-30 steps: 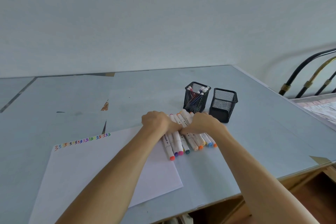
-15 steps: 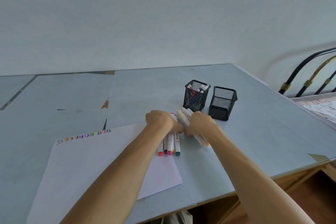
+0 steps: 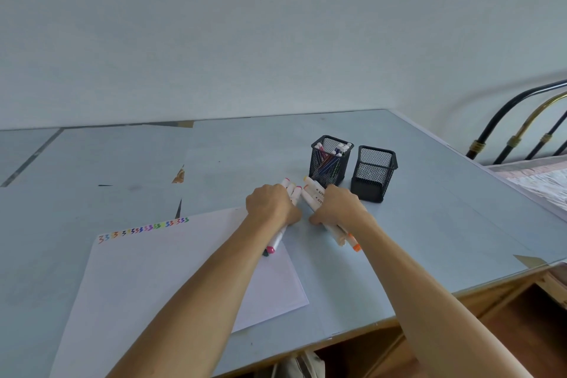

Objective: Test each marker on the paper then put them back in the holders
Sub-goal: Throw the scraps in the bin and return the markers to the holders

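Note:
My left hand (image 3: 271, 204) grips a bundle of white markers (image 3: 277, 241) with pink and dark tips, at the right edge of the white paper (image 3: 171, 273). A row of coloured squiggles (image 3: 144, 228) runs along the paper's far edge. My right hand (image 3: 339, 207) grips a second bundle of markers (image 3: 313, 192), whose orange tips stick out towards me. Both bundles lie low over the table, a small gap between them. Just beyond stand two black mesh holders: the left holder (image 3: 331, 163) has several thin pens in it, the right holder (image 3: 372, 173) looks empty.
The grey-blue table (image 3: 429, 224) ends in a wooden front edge near me and a right edge by a metal bed frame (image 3: 521, 120). A pale wall rises behind. Torn patches mark the table's surface at the left.
The spread-out markers have been gathered into two bundles, one per hand. My hands have drawn slightly apart, and the left bundle has shifted left onto the paper's edge.

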